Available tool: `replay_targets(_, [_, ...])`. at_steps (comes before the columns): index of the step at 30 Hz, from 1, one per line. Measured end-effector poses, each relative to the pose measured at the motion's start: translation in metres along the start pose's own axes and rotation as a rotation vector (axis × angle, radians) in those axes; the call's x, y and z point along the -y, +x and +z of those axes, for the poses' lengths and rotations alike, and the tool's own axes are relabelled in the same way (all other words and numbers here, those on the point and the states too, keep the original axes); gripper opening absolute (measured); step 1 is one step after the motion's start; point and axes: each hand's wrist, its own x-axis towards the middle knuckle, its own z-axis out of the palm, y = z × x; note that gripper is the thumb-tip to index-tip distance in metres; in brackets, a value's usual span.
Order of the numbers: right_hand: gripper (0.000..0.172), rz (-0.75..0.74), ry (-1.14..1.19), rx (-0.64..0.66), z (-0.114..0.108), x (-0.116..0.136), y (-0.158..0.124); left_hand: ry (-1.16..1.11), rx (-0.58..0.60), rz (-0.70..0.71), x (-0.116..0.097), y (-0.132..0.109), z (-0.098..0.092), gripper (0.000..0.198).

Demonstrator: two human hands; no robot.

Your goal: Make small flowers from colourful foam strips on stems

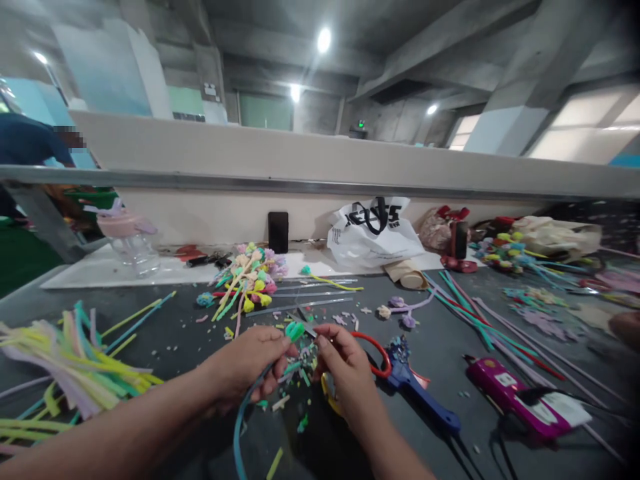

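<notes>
My left hand point(255, 363) pinches a small green fuzzy flower head point(294, 331) on a long blue pipe-cleaner stem point(240, 427), which hangs down toward the near edge. Close beside it, my right hand point(345, 363) has its fingers closed on scissors; a narrow metal blade reaches toward the green piece, and the red handle loop point(383, 353) sticks out to the right of the hand. Part of the scissors is hidden by the fingers. Beneath the hands lie many pipe-cleaner snippets point(303, 373). A yellow-edged object point(330, 393) is mostly covered by my right hand.
A blue glue gun point(425, 400) and a purple device point(520, 400) with a cable lie right. Loose pipe cleaners point(85, 367) pile up left. Finished flowers point(250, 273), a clear bottle point(127, 240), phone point(278, 232) and white bag point(373, 233) stand behind. A person bends far left.
</notes>
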Motion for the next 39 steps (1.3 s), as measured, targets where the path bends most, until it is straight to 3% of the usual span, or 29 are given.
replay_targets(5, [0.024,-0.392,-0.466,-0.062,-0.012,-0.002,0.0,-0.101,-0.063,0.093,0.01,0.017,0.027,0.031])
replay_targets(8, [0.027,-0.506,-0.658,-0.051,-0.014,-0.003,0.0,-0.199,-0.103,0.118,0.026,0.027,0.035,0.031])
replay_targets(13, [0.032,-0.551,-0.771,-0.031,-0.012,-0.006,0.001,-0.393,-0.037,0.152,0.044,0.038,0.028,0.031])
replay_targets(17, [0.035,-0.565,-0.863,0.007,-0.012,-0.011,0.001,-0.457,-0.054,0.157,0.05,0.042,0.025,0.031])
replay_targets(30, [0.044,-0.513,-1.106,0.191,-0.009,-0.015,-0.002,-0.434,-0.092,0.168,0.059,0.049,0.021,0.028])
replay_targets(39, [0.041,-0.52,-1.085,0.164,-0.008,-0.012,0.0,-0.365,-0.084,0.17,0.059,0.048,0.021,0.029])
